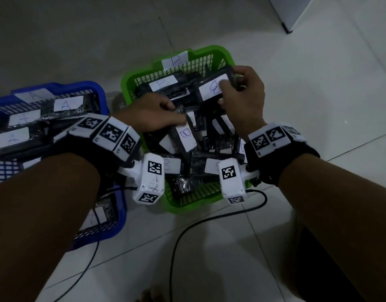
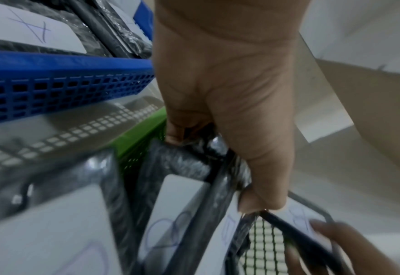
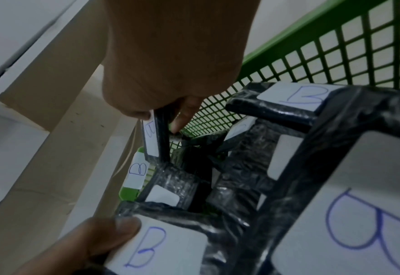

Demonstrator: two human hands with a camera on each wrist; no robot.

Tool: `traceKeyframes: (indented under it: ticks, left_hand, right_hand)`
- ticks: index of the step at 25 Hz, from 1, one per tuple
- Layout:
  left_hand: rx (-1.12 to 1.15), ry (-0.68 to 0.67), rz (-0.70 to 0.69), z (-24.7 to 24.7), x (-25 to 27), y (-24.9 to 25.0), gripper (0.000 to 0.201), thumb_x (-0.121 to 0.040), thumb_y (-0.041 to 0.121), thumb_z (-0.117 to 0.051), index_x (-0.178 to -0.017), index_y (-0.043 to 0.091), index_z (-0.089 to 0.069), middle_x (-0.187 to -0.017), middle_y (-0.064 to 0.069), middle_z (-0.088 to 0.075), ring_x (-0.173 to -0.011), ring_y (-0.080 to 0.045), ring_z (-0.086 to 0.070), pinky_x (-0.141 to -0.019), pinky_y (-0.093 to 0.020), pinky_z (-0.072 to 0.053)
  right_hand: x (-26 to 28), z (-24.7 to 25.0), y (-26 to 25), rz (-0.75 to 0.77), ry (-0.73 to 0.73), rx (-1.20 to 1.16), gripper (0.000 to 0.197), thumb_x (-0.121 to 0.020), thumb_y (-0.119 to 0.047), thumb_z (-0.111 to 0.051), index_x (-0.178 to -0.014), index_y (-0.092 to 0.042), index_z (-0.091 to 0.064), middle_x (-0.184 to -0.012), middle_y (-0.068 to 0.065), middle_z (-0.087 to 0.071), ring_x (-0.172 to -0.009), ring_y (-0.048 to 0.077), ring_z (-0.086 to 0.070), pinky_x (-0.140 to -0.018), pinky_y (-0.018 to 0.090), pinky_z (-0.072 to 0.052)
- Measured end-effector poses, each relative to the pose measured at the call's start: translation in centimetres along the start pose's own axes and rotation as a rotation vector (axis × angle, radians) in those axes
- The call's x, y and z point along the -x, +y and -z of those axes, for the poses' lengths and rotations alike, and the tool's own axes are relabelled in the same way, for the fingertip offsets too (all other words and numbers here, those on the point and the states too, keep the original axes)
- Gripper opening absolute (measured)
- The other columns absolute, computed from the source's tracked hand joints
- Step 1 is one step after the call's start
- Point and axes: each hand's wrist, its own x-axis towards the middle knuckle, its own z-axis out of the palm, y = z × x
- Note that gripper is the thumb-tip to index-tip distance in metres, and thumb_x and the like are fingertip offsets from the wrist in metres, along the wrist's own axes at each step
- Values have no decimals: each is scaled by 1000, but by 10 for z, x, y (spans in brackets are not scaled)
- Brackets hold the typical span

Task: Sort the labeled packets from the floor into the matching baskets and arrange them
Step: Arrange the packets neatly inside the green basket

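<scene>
A green basket point(image 1: 218, 51) tagged B holds a loose heap of black wrapped packets with white B labels. My left hand point(image 1: 176, 115) grips one B packet point(image 1: 185, 137) by its upper end, near the basket's left middle; the left wrist view shows thumb and finger of the left hand point(image 2: 217, 167) pinching its black edge point(image 2: 185, 163). My right hand point(image 1: 230, 83) pinches another B packet point(image 1: 212, 89) at the far right of the basket, lifted on its edge point(image 3: 158, 137). To the left, the blue basket point(image 1: 57, 86) holds A packets point(image 1: 67, 104) laid flat.
Both baskets stand side by side on pale floor tiles. Black cables point(image 1: 187, 229) trail over the floor in front of the green basket. A white cabinet edge point(image 1: 285, 22) stands at the far right. Bare tile lies behind and right of the baskets.
</scene>
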Motion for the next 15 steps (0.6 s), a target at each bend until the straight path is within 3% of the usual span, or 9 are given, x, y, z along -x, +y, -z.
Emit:
traceKeyframes:
  ticks: [3,5,8,11,13,15]
  left_hand:
    - [163,158,1,9,-3,-2,31,-64,47,-78,-83,25,-69,-90,4,-69,-80,-11,-65,-78,-32,-56]
    - [261,294,6,10,-6,-2,33,-57,52,-76,-80,29,-67,-88,9,-71,-82,-11,-68,-84,-38,-57]
    - [256,474,-94,3,-10,-1,29,-66,46,-76,-85,32,-61,-94,14,-68,-85,-3,-65,-81,-30,-57]
    - [249,596,-250,-3,-10,-4,32,-78,26,-74,-106,21,-59,-99,9,-67,-79,12,-60,-71,-10,-51]
    - [209,640,-319,-6,-12,-11,37,-82,26,-68,-116,19,-56,-102,9,-67,-85,8,-62,-76,-19,-55]
    - [106,647,-359,-7,-13,-17,43,-84,32,-62,-125,22,-52,-110,6,-67,-95,-6,-64,-83,-33,-56]
  right_hand:
    - [0,8,-5,-1,89,-2,24,-79,-22,-62,-103,-26,-61,-77,-11,-63,-69,9,-63,-73,28,-55]
    - [2,12,-2,36,69,59,27,-81,-21,-59,-108,-23,-59,-79,-10,-63,-71,8,-61,-68,19,-49]
    - [6,12,9,73,-92,368,37,-84,-20,-58,-120,-14,-56,-104,6,-64,-95,23,-60,-74,24,-40]
    - [13,11,12,123,-138,558,51,-86,-13,-56,-136,-14,-46,-130,8,-49,-113,26,-52,-80,30,-39]
    - [19,9,8,261,-75,718,52,-82,-12,-58,-134,-17,-51,-134,6,-47,-117,27,-49,-84,36,-42]
    - [23,4,6,354,-59,766,37,-84,-16,-59,-121,-19,-60,-126,5,-55,-111,28,-54,-82,35,-43]
